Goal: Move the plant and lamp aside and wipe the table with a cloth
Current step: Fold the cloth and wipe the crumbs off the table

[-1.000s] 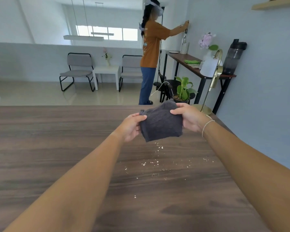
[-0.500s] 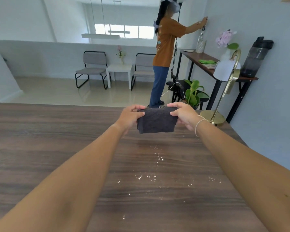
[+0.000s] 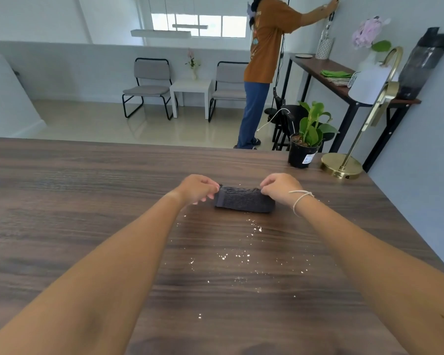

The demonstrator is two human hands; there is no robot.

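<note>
A folded dark grey cloth point(image 3: 244, 202) lies on the dark wooden table point(image 3: 62, 201), a little past the middle. My left hand point(image 3: 196, 188) pinches its far left corner and my right hand point(image 3: 280, 188) pinches its far right corner. White crumbs point(image 3: 235, 257) are scattered on the wood nearer to me than the cloth. A green plant in a black pot point(image 3: 304, 142) stands at the table's far right corner. Beside it, further right, is a brass lamp point(image 3: 344, 163) with a round base, slanted stem and white shade.
The table's right edge runs close to a blue-grey wall. Beyond the far edge a person in an orange shirt point(image 3: 264, 47) stands at a narrow console table point(image 3: 338, 80) holding a vase, flowers and a dark bottle. Two grey chairs point(image 3: 149, 85) flank a small white table.
My hands have lowered the cloth from the air down onto the table, folded into a narrower strip. My view has tilted down and shifted left.
</note>
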